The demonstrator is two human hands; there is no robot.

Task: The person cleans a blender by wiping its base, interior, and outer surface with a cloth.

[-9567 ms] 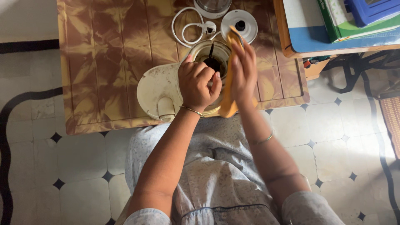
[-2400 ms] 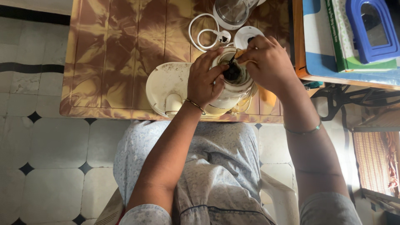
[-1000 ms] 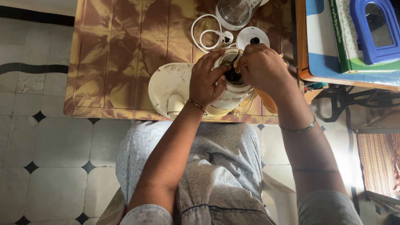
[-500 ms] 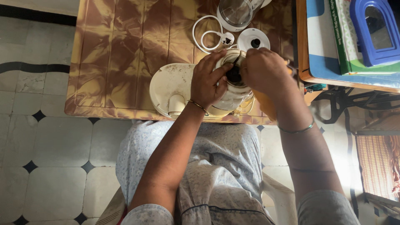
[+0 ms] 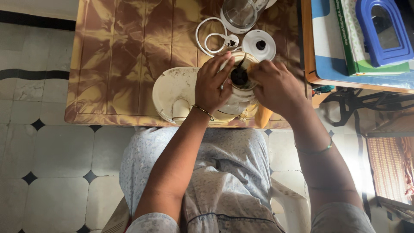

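Note:
A cream food processor base (image 5: 170, 88) stands at the near edge of a brown marbled table (image 5: 125, 51), with its bowl (image 5: 239, 92) mounted on the right side. My left hand (image 5: 212, 84) grips the bowl's left rim. My right hand (image 5: 276, 86) is closed on an orange cloth (image 5: 262, 115) pressed against the bowl's right rim, and the cloth hangs down past the table edge. A dark spindle (image 5: 239, 76) shows inside the bowl between the two hands.
Behind the bowl lie a white round lid (image 5: 258, 44), a coiled white power cord (image 5: 213, 36) and a clear jar (image 5: 239, 13). A wooden side table (image 5: 327, 60) at the right carries green books and a blue-framed mirror (image 5: 384, 30). Tiled floor surrounds my lap.
My right hand has slid with the cloth from the bowl's far rim toward its near right side, uncovering the bowl's opening. My left hand has kept its grip on the rim.

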